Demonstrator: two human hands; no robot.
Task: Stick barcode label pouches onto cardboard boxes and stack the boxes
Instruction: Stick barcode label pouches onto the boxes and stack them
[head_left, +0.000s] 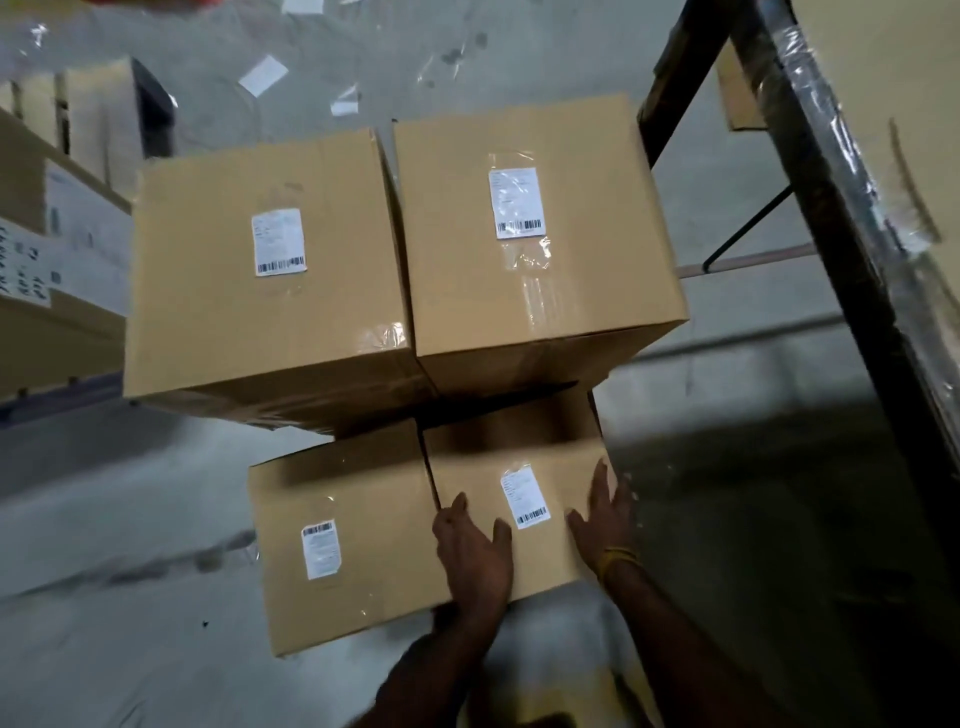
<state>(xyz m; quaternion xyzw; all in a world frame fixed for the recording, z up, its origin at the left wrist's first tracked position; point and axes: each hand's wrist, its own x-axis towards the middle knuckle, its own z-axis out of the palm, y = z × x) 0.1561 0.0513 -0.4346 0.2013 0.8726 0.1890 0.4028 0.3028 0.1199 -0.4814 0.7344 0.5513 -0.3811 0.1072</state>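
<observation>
Two bare hands, lower centre of the frame: left hand (475, 551) and right hand (602, 512) lie flat, fingers straight and spread, on the top of a brown cardboard box (519, 467), either side of its white barcode label pouch (523, 498); nothing gripped. Second labelled brown box (343, 545) touches it at left. Two taller labelled brown boxes, left (265, 270) and right (535, 228), stand side by side at centre frame. Black metal rack upright (831, 208), right edge.

Open floor (130, 519) left of boxes (332, 545); rack post (831, 208) crowds right.
</observation>
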